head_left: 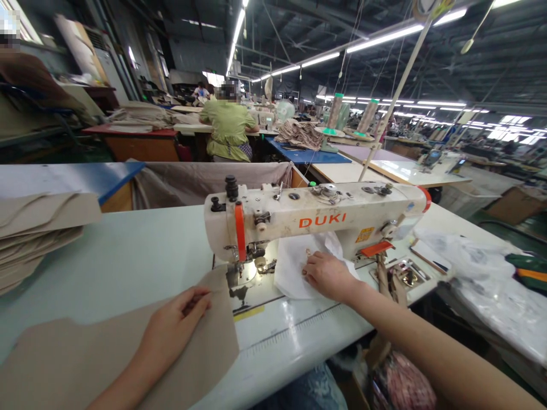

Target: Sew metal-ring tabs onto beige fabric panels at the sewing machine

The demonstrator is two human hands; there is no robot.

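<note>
Beige fabric panel lay flat on the pale sewing table, stretching from the near left up to the sewing machine, its upper right corner just beside the metal needle plate. The left hand rested on the panel near that corner, fingers curled and thumb drawn in towards them; whether it pinched the cloth could not be told. Beneath the machine's arm, right of the needle, lay a white sheet, and the right hand reached onto it with bent fingers, their tips beside a small brownish piece. Whether those fingers gripped anything could not be made out. A stack of similar beige pieces sat at the table's far left, well apart from the machine. Crumpled clear plastic lay to the right. Beyond the table, a person in a green top sat facing away.
</note>
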